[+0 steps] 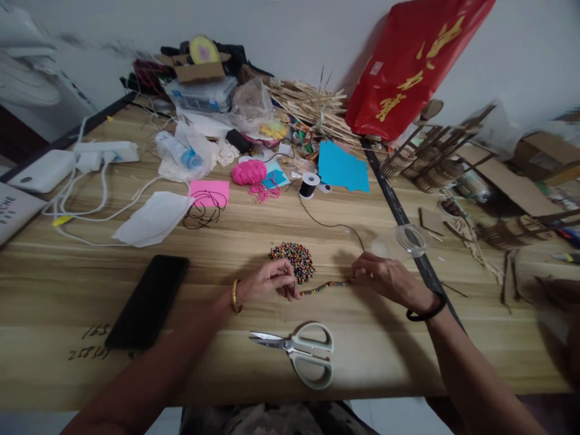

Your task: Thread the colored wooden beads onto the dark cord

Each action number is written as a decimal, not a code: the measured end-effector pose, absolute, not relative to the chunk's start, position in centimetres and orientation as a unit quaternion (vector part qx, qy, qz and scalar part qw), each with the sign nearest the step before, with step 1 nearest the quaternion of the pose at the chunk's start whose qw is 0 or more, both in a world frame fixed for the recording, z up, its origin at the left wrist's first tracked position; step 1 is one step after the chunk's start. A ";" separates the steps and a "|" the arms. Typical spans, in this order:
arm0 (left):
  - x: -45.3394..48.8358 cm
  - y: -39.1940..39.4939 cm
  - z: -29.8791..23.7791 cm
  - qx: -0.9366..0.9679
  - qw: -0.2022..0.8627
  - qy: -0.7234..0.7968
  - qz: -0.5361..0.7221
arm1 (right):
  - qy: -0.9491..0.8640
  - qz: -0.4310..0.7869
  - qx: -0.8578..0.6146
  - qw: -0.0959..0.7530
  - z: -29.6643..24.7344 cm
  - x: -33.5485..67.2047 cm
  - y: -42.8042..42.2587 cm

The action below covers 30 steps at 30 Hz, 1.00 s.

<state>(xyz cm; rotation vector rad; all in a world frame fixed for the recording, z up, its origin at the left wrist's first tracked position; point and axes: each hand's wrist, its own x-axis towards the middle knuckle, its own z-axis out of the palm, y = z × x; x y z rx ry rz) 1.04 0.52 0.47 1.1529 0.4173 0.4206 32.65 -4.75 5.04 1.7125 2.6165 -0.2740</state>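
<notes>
A white power strip (106,151) lies at the far left, with a black phone (147,302) nearer the person and loose white paper (154,219) beyond it; pink yarn (249,173) sits mid-table, then a spool (309,185) of black thread (333,225), blue paper (343,166), a clear coil (411,240) and small brown baskets (439,175); scissors (290,345) lie spread on the near side of the hands, clear of both; the table (217,374) is pale wood grain, crossed by a dark strip at right; a pale wall (294,36) rises behind, a red bag (408,72) leaning there; the left hand (269,279) has its fingertips together on the left end of a string of beads (325,286), just beside a bead heap (296,260); the string runs slightly slack to the right hand (389,279), its thumb and fingers pinched on the other end, black thread trailing to the spool.
</notes>
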 end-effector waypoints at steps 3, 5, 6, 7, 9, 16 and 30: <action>1.1 0.5 0.5 0.543 0.792 0.199 0.196 | 0.843 -0.072 0.531 0.034 4.4 32.4 -5.2; 1.1 0.5 0.6 0.544 0.791 0.200 0.199 | 0.848 -0.068 0.524 0.044 3.9 32.1 -5.3; 1.1 0.5 0.6 0.544 0.790 0.199 0.200 | 0.848 -0.068 0.524 0.044 3.7 32.0 -5.3; 1.1 0.6 0.7 0.545 0.790 0.198 0.201 | 0.848 -0.070 0.524 0.042 3.6 31.8 -5.4; 1.0 0.6 0.8 0.548 0.786 0.199 0.203 | 0.848 -0.086 0.522 0.028 3.5 31.5 -5.4; -0.2 0.8 2.2 0.582 0.781 0.176 0.145 | 0.854 -0.176 0.488 -0.040 4.7 29.9 -6.0; 1.3 0.2 3.2 0.547 0.770 0.250 0.215 | 0.887 -0.269 0.363 -0.091 4.8 25.9 -5.5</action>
